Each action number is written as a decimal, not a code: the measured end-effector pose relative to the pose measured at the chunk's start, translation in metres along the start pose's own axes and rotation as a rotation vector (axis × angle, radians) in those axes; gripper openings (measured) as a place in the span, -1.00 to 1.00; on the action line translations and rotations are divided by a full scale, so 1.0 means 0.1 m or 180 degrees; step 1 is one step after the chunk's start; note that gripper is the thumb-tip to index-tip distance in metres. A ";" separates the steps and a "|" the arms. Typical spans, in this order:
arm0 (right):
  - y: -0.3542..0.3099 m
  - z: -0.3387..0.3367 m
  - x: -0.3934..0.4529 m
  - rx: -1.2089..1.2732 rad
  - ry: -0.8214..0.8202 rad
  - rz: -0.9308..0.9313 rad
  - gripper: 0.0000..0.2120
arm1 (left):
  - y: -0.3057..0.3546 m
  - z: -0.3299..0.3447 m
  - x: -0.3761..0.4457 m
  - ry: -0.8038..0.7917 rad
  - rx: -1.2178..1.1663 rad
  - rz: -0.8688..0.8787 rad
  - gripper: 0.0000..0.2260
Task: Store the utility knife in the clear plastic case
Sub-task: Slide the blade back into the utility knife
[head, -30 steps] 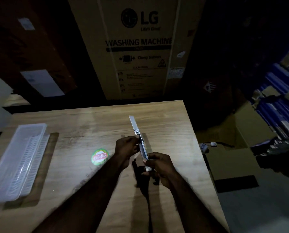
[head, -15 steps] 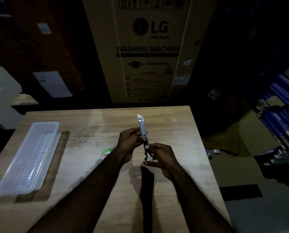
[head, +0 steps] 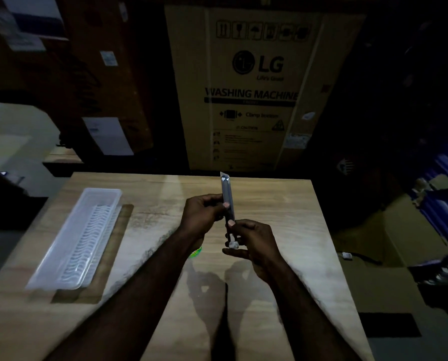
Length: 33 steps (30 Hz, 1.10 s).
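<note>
head view: left hand [head: 204,217] and right hand [head: 254,243] grip one utility knife [head: 228,196]; one clear plastic case [head: 77,238] apart

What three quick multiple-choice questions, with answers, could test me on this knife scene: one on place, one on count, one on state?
1. Where is the clear plastic case?
A. On the table's left side
B. On the floor
C. On the cardboard box

2. How many hands hold the utility knife?
A. None
B. One
C. Two

3. Is the knife in the case?
A. Yes
B. No, held above the table
C. No, lying flat on the table

Answers: 1 A, it rests on the wooden table. 2 C, left hand and right hand both grip it. 3 B, it is held in the air.
</note>
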State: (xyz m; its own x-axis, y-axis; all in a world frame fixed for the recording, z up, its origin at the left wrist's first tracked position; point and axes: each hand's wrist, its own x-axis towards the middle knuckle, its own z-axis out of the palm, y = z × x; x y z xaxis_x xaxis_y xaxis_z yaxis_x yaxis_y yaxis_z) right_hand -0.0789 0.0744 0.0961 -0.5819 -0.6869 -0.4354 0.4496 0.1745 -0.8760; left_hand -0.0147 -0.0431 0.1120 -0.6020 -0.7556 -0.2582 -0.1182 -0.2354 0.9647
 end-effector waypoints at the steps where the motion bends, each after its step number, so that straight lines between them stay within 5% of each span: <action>1: 0.00 0.02 -0.01 -0.0035 0.0003 -0.0036 -0.78 | 0.01 -0.02 0.00 -0.0014 0.0032 0.0020 -0.79; 33: 0.03 0.21 -0.05 -0.0145 0.0068 -0.0192 -0.77 | 0.03 -0.18 -0.01 0.0050 0.0434 0.0316 -0.75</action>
State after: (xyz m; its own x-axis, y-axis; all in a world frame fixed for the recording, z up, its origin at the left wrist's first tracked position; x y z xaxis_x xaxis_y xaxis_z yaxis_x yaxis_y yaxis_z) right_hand -0.0606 0.0633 0.0998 -0.6216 -0.6820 -0.3853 0.3822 0.1654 -0.9092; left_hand -0.0002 -0.0536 0.1143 -0.6037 -0.7808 -0.1610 -0.1655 -0.0749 0.9834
